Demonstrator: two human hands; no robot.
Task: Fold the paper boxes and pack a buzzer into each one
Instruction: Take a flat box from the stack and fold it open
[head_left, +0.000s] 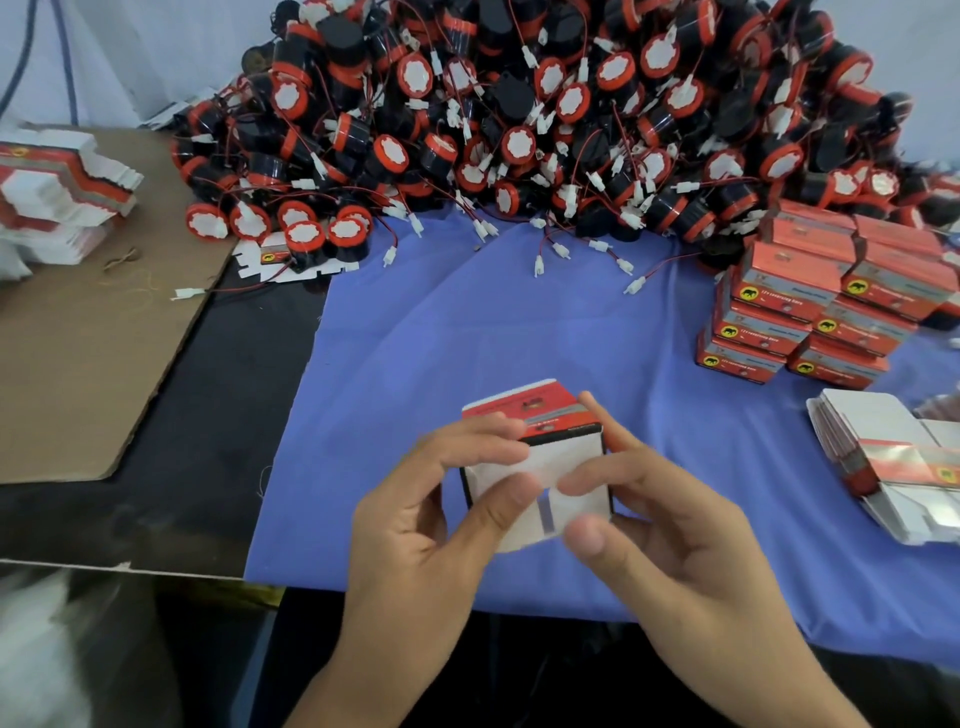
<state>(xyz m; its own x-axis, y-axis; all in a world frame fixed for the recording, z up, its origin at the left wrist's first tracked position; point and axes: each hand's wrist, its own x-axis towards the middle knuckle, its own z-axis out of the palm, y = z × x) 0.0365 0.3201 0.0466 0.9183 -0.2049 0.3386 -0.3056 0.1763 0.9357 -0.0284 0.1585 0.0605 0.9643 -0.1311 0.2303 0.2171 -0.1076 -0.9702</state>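
Observation:
A red, grey and white paper box (540, 467) is held up over the blue cloth near the front edge, its white flaps facing me. My left hand (431, 514) grips its left side, thumb pressing a white flap. My right hand (665, 525) grips the right side, thumb and forefinger on the flaps. A big heap of black and red buzzers (545, 119) with white-plugged wires fills the back of the table. I cannot see inside the box.
Folded red boxes (826, 306) are stacked at the right. Flat box blanks (893, 462) lie at the far right and another stack of blanks (62, 187) sits back left on brown cardboard (88, 353). The blue cloth (467, 322) lies between.

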